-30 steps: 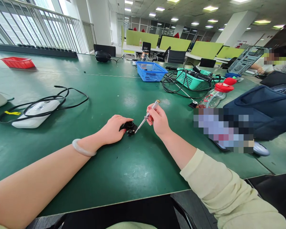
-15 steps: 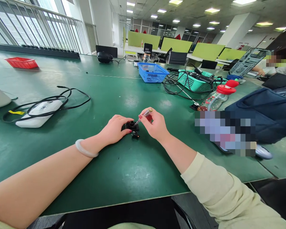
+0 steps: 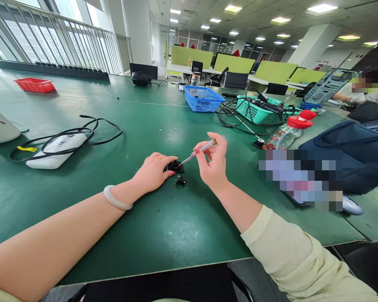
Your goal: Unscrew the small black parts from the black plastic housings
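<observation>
My left hand [image 3: 153, 171] rests on the green table [image 3: 151, 226], its fingers curled over a small black part [image 3: 175, 166] and holding it down. My right hand [image 3: 211, 162] pinches a thin silver screwdriver [image 3: 199, 151] by the handle, tilted, with its tip at the black part. A second small black piece [image 3: 180, 180] lies loose on the table just in front of the first. A pale bangle sits on my left wrist.
A white device with a black cable [image 3: 55, 144] lies to the left, a red tray [image 3: 35, 85] far left. A blue basket [image 3: 203, 99], a green basket with cables [image 3: 255, 110] and a red-capped bottle [image 3: 286, 130] stand behind. A dark blue bag [image 3: 353, 151] lies right. Another person sits far right.
A second small black piece now lies loose beside the held part. The screwdriver dipped to the part, then my right hand rose slightly with the handle tilted up again.
</observation>
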Available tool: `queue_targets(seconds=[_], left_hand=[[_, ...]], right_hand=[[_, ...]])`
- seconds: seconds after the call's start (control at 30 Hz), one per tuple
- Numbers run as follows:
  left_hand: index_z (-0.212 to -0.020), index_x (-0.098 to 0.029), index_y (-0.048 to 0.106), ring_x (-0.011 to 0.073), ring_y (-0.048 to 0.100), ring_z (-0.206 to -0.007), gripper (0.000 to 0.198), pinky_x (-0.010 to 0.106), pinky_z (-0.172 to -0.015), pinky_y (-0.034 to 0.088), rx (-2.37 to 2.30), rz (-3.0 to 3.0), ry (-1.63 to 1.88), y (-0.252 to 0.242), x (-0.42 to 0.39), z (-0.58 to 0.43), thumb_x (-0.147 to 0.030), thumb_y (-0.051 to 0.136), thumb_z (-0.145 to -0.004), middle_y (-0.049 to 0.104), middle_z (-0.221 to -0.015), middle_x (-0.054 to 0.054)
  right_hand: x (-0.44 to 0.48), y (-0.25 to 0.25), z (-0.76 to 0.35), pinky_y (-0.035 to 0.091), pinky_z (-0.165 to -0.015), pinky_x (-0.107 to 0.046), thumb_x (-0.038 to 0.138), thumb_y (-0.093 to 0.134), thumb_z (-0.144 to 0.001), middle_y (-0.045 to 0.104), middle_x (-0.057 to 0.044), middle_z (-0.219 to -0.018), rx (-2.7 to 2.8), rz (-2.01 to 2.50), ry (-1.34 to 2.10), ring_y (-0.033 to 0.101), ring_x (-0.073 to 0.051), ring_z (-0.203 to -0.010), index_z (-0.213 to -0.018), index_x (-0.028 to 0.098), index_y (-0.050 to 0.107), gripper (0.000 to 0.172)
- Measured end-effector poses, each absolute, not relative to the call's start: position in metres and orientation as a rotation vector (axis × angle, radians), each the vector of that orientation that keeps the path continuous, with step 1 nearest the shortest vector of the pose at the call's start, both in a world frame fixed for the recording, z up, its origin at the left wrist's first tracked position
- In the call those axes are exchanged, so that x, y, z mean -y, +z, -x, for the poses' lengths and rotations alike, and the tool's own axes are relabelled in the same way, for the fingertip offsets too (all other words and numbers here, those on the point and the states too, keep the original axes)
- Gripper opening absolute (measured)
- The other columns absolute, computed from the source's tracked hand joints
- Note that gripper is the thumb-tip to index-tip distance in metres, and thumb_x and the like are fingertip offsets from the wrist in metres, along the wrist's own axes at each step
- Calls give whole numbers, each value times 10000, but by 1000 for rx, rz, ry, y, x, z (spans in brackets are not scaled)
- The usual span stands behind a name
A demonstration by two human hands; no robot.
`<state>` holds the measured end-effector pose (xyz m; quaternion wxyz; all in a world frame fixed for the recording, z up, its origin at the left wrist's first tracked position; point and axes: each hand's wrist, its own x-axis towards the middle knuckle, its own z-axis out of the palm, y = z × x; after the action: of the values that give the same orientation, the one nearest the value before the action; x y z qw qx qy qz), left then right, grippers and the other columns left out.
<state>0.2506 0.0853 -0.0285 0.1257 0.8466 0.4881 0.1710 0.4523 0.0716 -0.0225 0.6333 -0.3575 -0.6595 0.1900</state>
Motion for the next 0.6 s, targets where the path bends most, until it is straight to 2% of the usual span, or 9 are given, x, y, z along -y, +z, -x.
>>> queue_targets(seconds=[0.2,0.4,0.6], left_hand=[[-1337,-263,596,311,535,-1227,454,525,-1100,422,-1413,-2497,518,-30,-86,-250,-371,604,-896,708,-1218,83],[-1356,-248,589,304,525,-1243,462,513,-1108,420,-1440,-2505,473,-30,-85,-250,-347,623,-905,698,-1249,83],[-1356,-254,589,302,523,-1245,465,504,-1104,423,-1444,-2520,468,-30,-86,-251,-343,640,-903,696,-1251,81]], right_hand=[[-70,-24,-452,566,-762,-371,240,522,-960,622,-5,-871,1644,773,267,641,-170,-754,-1228,305,400,302],[-75,-28,-456,570,-680,-356,237,492,-975,605,6,-844,1658,707,109,624,-153,-686,-1255,273,393,299],[-76,-30,-452,592,-716,-325,181,536,-952,651,5,-895,1769,716,147,649,-131,-706,-1257,279,445,332]])
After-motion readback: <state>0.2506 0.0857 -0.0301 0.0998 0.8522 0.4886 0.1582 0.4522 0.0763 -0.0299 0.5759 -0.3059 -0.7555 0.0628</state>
